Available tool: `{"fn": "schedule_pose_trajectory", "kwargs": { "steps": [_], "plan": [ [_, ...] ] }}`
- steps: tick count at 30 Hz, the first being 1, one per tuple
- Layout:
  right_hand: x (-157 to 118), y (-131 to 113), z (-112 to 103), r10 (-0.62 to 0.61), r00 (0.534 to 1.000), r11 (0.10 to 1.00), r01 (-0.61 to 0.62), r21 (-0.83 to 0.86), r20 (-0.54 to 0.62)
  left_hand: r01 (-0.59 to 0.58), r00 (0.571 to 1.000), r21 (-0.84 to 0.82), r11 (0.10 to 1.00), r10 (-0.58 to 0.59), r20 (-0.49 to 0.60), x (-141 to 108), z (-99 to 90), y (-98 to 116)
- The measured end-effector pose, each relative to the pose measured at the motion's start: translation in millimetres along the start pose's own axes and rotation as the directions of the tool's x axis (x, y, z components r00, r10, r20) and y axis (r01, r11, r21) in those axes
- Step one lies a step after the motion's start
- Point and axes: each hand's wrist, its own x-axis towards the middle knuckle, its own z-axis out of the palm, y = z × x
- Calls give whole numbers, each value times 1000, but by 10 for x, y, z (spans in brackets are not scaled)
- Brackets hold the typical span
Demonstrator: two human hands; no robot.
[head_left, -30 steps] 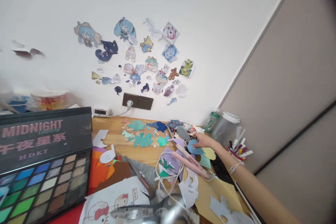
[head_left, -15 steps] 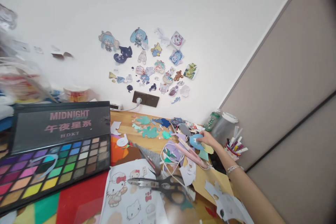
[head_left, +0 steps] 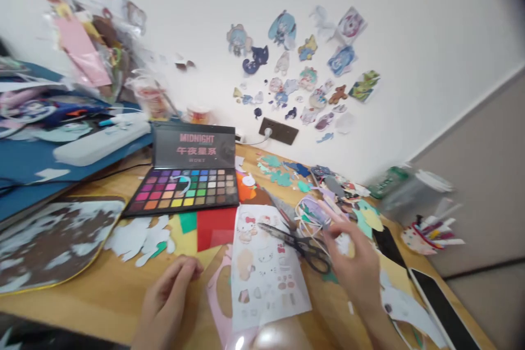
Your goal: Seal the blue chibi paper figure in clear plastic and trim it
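Note:
My left hand [head_left: 174,290] rests at the table's front with its fingers curled together and nothing showing in them. To the right, my right hand [head_left: 355,260] is raised over the paper scraps, thumb and fingers pinched. Whatever it may hold is blurred and mostly hidden. Just left of it lie black-handled scissors [head_left: 301,243], their blades across a white sheet printed with cartoon cats [head_left: 266,284]. Beside that sheet is a pink paper piece with cut-out holes [head_left: 219,295]. A pink long-handled tool [head_left: 330,209] with a white cord lies behind my right hand.
An open eyeshadow palette [head_left: 192,186] stands at the back left, near a brown-and-white mat [head_left: 61,240]. Teal paper scraps [head_left: 281,176] lie along the wall. At right are a pen cup [head_left: 418,238], a grey bin [head_left: 414,197] and a dark tablet-like object [head_left: 447,311].
My right hand has drawn back from the scrap pile, where it touched a blue paper piece; that piece no longer shows there. My left hand has come into view as the camera turned left and down.

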Motion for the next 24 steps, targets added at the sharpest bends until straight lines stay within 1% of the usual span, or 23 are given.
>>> {"fn": "schedule_pose_trajectory", "kwargs": {
  "steps": [1,2,3,4,6,8,10,13,15,18,21,24],
  "plan": [
    [-146,-235,96,-155,988,988,155,24,5,-12,1000,-7,1000,12,17,21,-26,12],
    [-279,-441,193,-292,956,956,293,14,-13,-6,1000,-41,999,7,31,36,-43,23],
    [-396,-609,289,-398,917,917,399,-1,-16,6,998,-83,997,-2,59,45,-51,33],
    [-490,-739,380,-480,877,877,480,-4,-19,29,996,-128,991,-19,85,48,-53,41],
    [-613,-887,540,-561,827,827,561,-2,-14,105,983,-206,973,-71,169,47,-55,52],
    [-664,-930,656,-587,809,809,587,-1,13,197,958,-256,946,-130,255,47,-65,60],
    [-680,-928,730,-596,802,802,597,-13,33,277,931,-295,914,-180,317,56,-82,70],
    [-698,-923,791,-589,806,807,590,-15,59,359,909,-355,863,-237,342,88,-104,94],
    [-716,-933,812,-576,813,817,577,14,82,377,912,-399,836,-259,320,119,-108,117],
    [-730,-950,825,-578,808,816,575,58,116,386,912,-436,813,-265,313,175,-103,149],
    [-721,-948,828,-611,777,791,606,79,152,409,893,-407,817,-268,361,234,-99,167],
    [-709,-937,846,-636,751,771,629,98,178,386,892,-358,851,-244,380,285,-99,163]
  ]
}}
